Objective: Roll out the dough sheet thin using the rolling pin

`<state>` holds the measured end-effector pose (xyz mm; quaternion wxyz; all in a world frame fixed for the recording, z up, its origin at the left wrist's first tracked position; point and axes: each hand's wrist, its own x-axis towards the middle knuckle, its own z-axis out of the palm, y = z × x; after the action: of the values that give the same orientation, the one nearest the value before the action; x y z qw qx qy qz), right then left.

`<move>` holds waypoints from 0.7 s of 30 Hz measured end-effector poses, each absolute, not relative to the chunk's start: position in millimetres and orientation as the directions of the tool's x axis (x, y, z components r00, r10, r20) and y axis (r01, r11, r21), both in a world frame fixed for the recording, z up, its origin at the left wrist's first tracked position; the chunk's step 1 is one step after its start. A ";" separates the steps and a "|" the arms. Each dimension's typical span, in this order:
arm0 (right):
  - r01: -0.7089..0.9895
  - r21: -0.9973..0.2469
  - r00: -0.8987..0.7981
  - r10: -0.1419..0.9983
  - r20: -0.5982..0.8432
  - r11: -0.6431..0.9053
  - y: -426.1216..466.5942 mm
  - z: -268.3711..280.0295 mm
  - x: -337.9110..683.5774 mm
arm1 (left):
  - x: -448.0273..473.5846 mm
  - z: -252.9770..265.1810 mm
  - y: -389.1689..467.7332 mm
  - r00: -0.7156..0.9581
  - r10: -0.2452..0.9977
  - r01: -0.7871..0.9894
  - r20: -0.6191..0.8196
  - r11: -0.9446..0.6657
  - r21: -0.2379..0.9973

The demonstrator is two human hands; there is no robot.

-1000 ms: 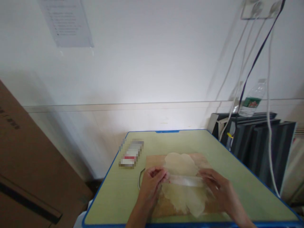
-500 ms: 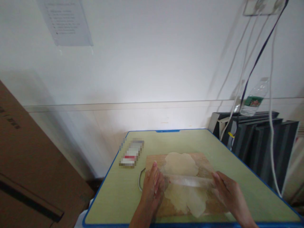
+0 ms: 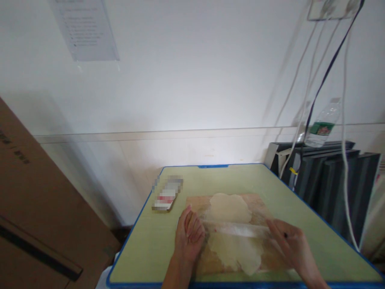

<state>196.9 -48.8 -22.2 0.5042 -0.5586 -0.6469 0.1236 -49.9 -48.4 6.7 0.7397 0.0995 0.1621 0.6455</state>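
A pale, flour-dusted rolling pin lies crosswise over a wide, thin sheet of dough. The dough has an uneven, lobed edge and spreads on a wooden board. My left hand is closed at the pin's left end, fingers curled in and thumb side up; the tip of the pin is hidden there. At the other end my right hand grips the pin, with a small dark spot showing between the fingers. The pin's right part is slightly blurred.
The board rests on a green table with a blue rim. A pixelated flat object lies at the table's left. Beyond the right edge stand black folders with a plastic bottle on top and hanging cables. A brown box is left.
My left hand has shifted slightly left and turned, so that more of its curled fingers shows. My right hand has turned a little on the pin. Pin and dough lie almost where they were.
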 end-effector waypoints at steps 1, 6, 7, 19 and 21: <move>0.586 -0.733 0.127 0.854 0.505 0.346 -48.8 -23.8 196.8 | -50.4 6.3 -48.2 0.114 0.987 -0.931 -0.111 0.145 0.334; 0.534 -0.789 0.133 0.891 0.435 0.305 -46.5 -32.7 196.3 | -49.4 4.2 -45.7 0.117 0.984 -0.923 -0.137 0.159 0.350; 0.532 -0.795 0.135 0.898 0.419 0.291 -46.0 -32.9 196.5 | -49.0 3.4 -44.8 0.117 0.983 -0.911 -0.142 0.163 0.378; 0.641 -0.711 0.116 0.879 0.463 0.290 -45.1 -27.5 207.8 | -36.7 2.7 -42.2 -0.170 0.985 -0.680 0.007 -0.123 0.723; 0.652 -0.694 0.090 0.878 0.469 0.304 -44.2 -28.0 209.8 | -35.3 2.7 -41.3 -0.161 0.986 -0.668 0.045 -0.142 0.731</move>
<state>209.8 -44.2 -28.0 0.4607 -0.5770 -0.6631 0.1227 -35.3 -41.3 2.7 0.5869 0.2739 0.2904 0.7044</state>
